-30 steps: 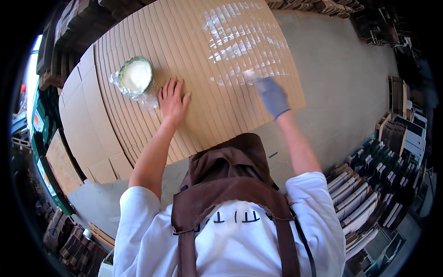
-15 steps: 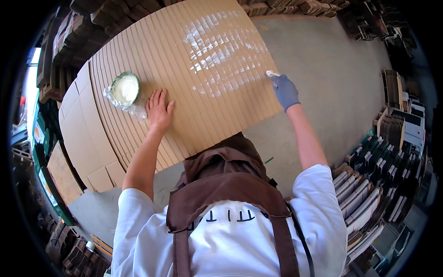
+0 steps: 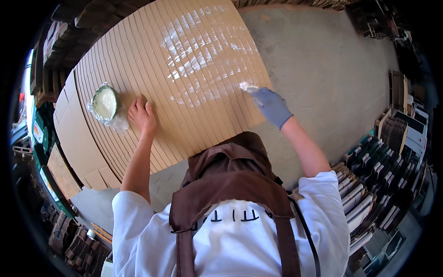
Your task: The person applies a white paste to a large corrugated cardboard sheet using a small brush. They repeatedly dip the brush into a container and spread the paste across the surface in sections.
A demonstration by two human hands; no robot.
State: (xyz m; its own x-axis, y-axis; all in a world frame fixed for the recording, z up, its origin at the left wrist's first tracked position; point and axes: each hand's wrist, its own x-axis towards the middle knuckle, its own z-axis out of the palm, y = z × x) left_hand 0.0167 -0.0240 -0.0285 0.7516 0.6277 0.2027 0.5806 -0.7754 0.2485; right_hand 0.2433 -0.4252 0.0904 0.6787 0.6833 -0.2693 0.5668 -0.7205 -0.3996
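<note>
Overlapping cardboard sheets [image 3: 203,117] are fanned out in front of me, their edges forming many narrow parallel strips. Wet, shiny white streaks [image 3: 187,64] run across the far right part of them. My right hand [image 3: 271,106], in a grey-blue glove, is closed on a small white applicator [image 3: 248,87]; its tip is at the cardboard near the right edge, and its exact kind cannot be made out. Bare and with fingers spread, my left hand [image 3: 143,115] lies on the strips. Just left of it stands a green-rimmed bowl [image 3: 105,102] of creamy white paste, on crumpled clear plastic [image 3: 117,122].
Grey concrete floor [image 3: 323,78] stretches to the right of the cardboard. Stacked cardboard [image 3: 62,44] stands at the far left. Bundled flat stock [image 3: 360,203] and dark upright pieces [image 3: 385,171] line the right side. A wooden board [image 3: 63,173] leans at the left.
My right hand has moved left with the white applicator, from the cardboard's right edge further onto the strips. My left hand still rests beside the bowl. The whole view has shifted slightly.
</note>
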